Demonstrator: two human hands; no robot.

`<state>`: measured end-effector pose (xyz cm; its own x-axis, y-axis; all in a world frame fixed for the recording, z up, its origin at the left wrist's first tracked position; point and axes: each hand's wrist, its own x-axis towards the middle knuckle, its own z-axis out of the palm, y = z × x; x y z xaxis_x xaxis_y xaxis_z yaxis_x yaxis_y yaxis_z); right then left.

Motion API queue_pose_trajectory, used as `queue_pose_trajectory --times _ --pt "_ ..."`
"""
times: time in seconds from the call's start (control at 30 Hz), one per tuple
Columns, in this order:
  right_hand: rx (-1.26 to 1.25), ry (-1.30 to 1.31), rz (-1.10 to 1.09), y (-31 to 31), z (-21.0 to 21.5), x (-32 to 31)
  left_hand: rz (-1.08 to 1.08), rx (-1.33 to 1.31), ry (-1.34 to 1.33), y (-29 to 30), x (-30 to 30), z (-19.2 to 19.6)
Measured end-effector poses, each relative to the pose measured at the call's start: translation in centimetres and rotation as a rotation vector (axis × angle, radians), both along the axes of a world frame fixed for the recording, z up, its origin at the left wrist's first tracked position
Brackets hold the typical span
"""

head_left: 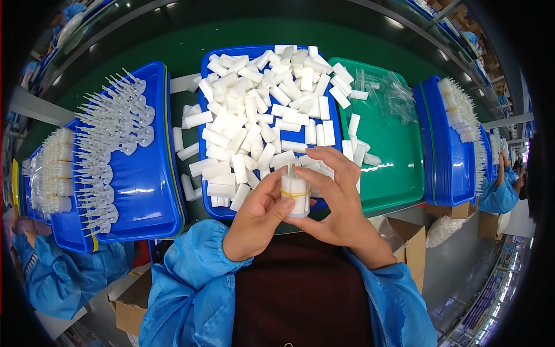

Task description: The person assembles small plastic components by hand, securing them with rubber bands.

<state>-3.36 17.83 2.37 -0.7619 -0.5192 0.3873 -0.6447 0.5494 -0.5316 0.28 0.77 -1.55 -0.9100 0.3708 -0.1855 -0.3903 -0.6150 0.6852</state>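
Both of my hands hold one small bundle of white plastic pieces (pixel 295 194), bound by a yellow rubber band, just above the near edge of the middle blue tray (pixel 206 92). My left hand (pixel 258 220) grips the bundle from the left with thumb and fingers. My right hand (pixel 334 196) wraps around it from the right and over the top. The middle tray is heaped with several loose white rectangular pieces (pixel 260 110).
A blue tray (pixel 144 191) on the left carries rows of clear spoon-like parts (pixel 110 139). A green tray (pixel 399 156) on the right holds clear bags. More blue trays (pixel 445 150) stand further right. Cardboard boxes (pixel 407 243) sit below. Blue-sleeved workers are at both sides.
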Motion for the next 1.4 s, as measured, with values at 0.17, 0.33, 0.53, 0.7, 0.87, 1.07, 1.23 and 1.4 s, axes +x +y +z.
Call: queue_pose_trajectory --times 0.17,0.33,0.53,0.7,0.87,1.07,1.23,1.4 --pt "-0.276 -0.281 0.039 0.5 -0.5 -0.1 -0.054 0.046 -0.03 0.0 -0.2 0.5" --pt "-0.311 -0.325 0.071 0.7 -0.4 -0.3 -0.101 0.313 -0.017 -0.2 -0.2 0.4" --pt "0.036 -0.082 -0.005 0.0 1.1 0.2 -0.06 0.05 -0.015 0.0 0.3 0.0" --pt "0.035 -0.087 -0.018 -0.1 0.8 0.2 -0.067 0.021 -0.012 0.0 0.3 -0.4" --pt "-0.073 -0.076 -0.027 -0.1 -0.1 0.4 -0.043 -0.009 0.064 0.2 0.3 -0.3" --pt "-0.287 -0.277 0.011 0.2 -1.2 0.2 -0.084 0.007 0.034 0.3 0.1 -0.9" --pt "-0.367 -0.328 0.057 0.7 -1.3 -0.1 -0.138 0.294 -0.081 0.3 0.1 -0.4" --pt "-0.04 -0.13 -0.003 0.5 0.6 0.4 -0.088 0.083 -0.053 0.5 0.4 -0.4"
